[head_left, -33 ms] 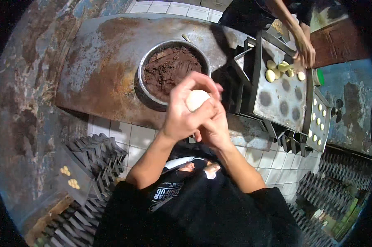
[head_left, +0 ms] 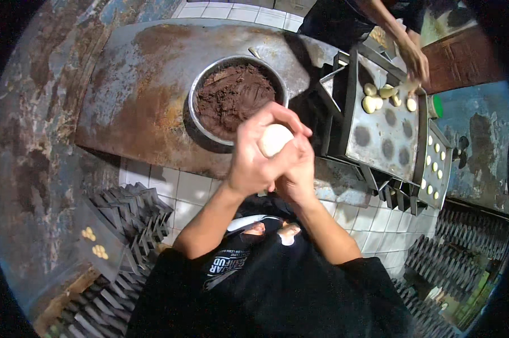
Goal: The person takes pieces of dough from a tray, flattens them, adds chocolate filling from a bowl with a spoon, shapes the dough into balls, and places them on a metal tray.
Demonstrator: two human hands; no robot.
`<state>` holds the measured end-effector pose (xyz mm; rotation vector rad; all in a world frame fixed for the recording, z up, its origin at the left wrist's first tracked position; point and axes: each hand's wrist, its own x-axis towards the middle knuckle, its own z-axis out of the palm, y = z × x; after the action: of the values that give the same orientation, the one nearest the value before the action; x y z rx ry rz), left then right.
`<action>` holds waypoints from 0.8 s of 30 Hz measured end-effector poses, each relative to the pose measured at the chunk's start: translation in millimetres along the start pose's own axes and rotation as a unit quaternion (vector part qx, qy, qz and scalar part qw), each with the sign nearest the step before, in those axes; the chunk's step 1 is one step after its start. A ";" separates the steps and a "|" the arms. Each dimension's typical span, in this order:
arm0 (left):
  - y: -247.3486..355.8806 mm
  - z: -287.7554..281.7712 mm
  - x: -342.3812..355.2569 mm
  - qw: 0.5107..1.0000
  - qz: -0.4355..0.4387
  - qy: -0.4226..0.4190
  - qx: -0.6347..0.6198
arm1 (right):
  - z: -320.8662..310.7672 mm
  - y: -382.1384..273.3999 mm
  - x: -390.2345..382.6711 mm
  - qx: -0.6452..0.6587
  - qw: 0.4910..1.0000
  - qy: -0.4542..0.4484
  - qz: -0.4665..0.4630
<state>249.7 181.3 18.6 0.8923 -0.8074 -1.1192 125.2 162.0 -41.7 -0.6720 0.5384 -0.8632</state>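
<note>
A smooth, pale dough ball point(head_left: 275, 140) sits between my two hands, close to the near rim of a metal bowl. My left hand point(head_left: 250, 160) is wrapped round the ball from the left, its fingers curled over the far side. From the right my right hand point(head_left: 297, 169) presses against it, thumb and fingers bent round its near and right sides. Some fingertips are hidden behind the ball and the other hand. The round bowl point(head_left: 194, 111) holds a dark brown, crumbly paste point(head_left: 235, 98) and stands on a worn metal table point(head_left: 153, 84).
At the right, a baking tray point(head_left: 373, 141) carries several pale dough pieces point(head_left: 372, 105) on a stack of trays. A co-worker's hand point(head_left: 417, 65) reaches over it. Another tray point(head_left: 436, 183) of dough balls lies beyond. Stacked dark trays point(head_left: 136, 219) stand at lower left.
My hands have turned and shifted slightly around the dough ball, so more of its top shows. The co-worker's hand has moved a little over the tray.
</note>
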 end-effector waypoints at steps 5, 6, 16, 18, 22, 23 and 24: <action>-14.8 9.8 0.2 0.996 0.083 -0.034 0.003 | -14.9 -3.9 6.5 -0.115 0.974 0.129 -0.148; -11.4 10.9 2.6 0.995 0.095 -0.035 0.011 | -18.3 -18.8 1.9 -0.132 0.983 0.033 -0.121; -23.1 17.1 9.4 0.996 0.087 -0.007 0.006 | -17.4 -87.5 -12.9 -0.356 0.928 -0.079 -0.078; -37.7 12.1 14.3 0.991 0.086 0.002 0.102 | -32.1 -121.1 -20.3 -0.528 0.838 -0.131 -0.052; -99.1 44.9 30.7 0.967 0.124 -0.133 0.176 | -36.9 -159.1 -21.6 -0.555 0.822 -0.052 -0.113; -107.8 54.9 33.5 0.966 0.089 -0.146 0.195 | -44.8 -163.6 -20.3 -0.610 0.782 -0.046 -0.120; -114.8 63.2 36.1 0.963 0.054 -0.156 0.214 | -48.7 -169.8 -19.6 -0.627 0.773 -0.027 -0.092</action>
<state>157.3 113.5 -54.5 1.0256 -1.3805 -1.0179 -3.9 82.7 51.3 -1.9998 1.0066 -0.5600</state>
